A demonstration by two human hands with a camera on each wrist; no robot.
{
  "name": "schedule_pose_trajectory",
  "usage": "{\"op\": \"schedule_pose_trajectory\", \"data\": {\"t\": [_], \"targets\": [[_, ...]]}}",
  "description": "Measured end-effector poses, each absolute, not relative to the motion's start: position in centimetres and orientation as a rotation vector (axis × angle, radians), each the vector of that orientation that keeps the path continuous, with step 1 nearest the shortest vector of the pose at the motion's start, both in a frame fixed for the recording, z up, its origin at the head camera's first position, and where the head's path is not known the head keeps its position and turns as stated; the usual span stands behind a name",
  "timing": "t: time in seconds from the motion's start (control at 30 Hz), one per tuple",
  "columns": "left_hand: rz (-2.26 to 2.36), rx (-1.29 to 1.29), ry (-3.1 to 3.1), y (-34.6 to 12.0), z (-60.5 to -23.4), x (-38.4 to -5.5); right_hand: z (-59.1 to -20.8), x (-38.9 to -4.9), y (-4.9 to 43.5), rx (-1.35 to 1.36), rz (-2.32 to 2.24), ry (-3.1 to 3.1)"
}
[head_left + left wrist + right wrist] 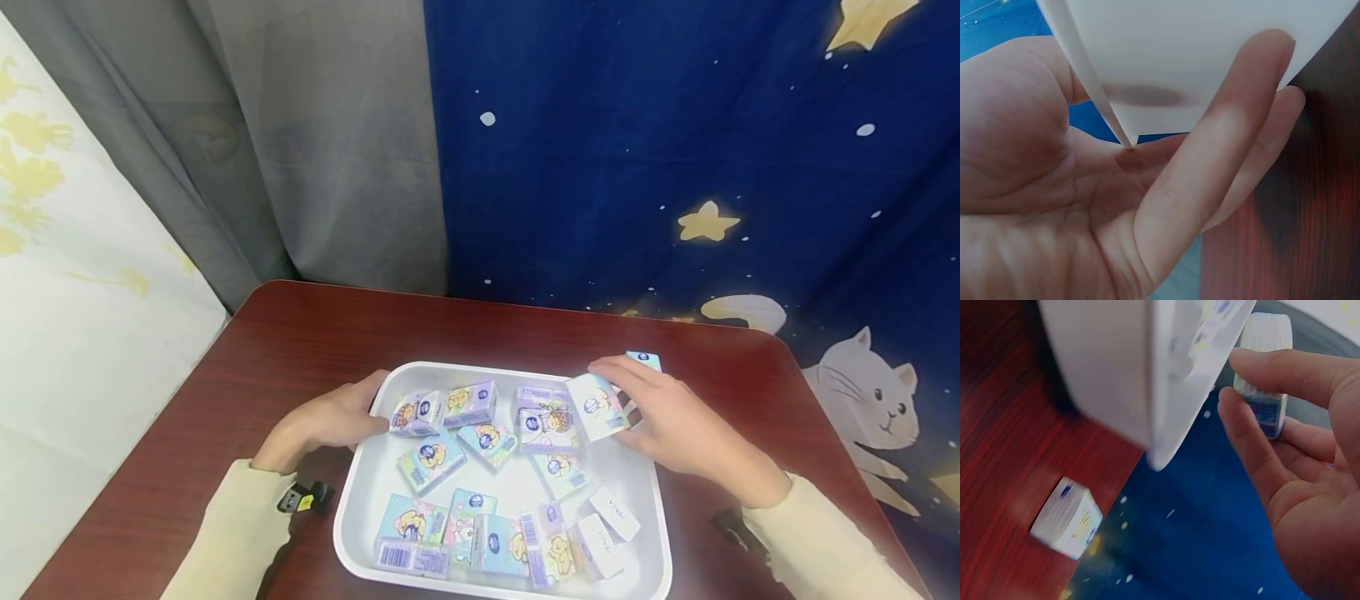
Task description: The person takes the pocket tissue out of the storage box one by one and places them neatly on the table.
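Note:
My left hand (330,421) grips the left side of a white plastic tray (343,521), thumb at the rim. In the left wrist view, its fingers (1210,150) lie against the tray's outer wall (1166,44). Over the tray's back right corner, my right hand (678,429) pinches a small tissue pack (592,408) printed in pale blue and white. The right wrist view shows that tissue pack (1266,334) between thumb and fingers, beside the tray wall (1100,369). Several similar packs, such as a lilac one (470,404) and a pale blue one (431,461), lie loosely in the tray.
One more tissue pack (647,360) stands on the dark red wooden table (420,325) behind the tray's right corner, partly hidden by my right hand in the head view. Grey and blue curtains (570,167) hang behind the table. A white patterned cloth (82,333) is at left.

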State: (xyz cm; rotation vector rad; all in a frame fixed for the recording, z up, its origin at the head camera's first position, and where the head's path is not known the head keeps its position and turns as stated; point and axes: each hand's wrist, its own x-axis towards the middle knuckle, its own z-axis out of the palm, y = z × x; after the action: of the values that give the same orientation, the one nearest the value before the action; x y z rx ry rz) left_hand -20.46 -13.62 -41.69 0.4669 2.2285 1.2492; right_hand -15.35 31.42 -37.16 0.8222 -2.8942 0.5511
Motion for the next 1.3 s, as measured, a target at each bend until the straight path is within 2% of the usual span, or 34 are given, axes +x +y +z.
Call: {"op": "schedule_pose_trajectory", "data": {"t": [0.8, 1.3], "targets": [[1.254, 0.462, 2.222, -13.6, -41.6, -20.4, -40.1, -18.1, 40.5, 0.502, 0.595, -2.845], [1.274, 0.462, 2.213, -13.6, -41.6, -20.3, -41.9, -19.5, 43.8, 0.244, 0.654, -3.033]]}}
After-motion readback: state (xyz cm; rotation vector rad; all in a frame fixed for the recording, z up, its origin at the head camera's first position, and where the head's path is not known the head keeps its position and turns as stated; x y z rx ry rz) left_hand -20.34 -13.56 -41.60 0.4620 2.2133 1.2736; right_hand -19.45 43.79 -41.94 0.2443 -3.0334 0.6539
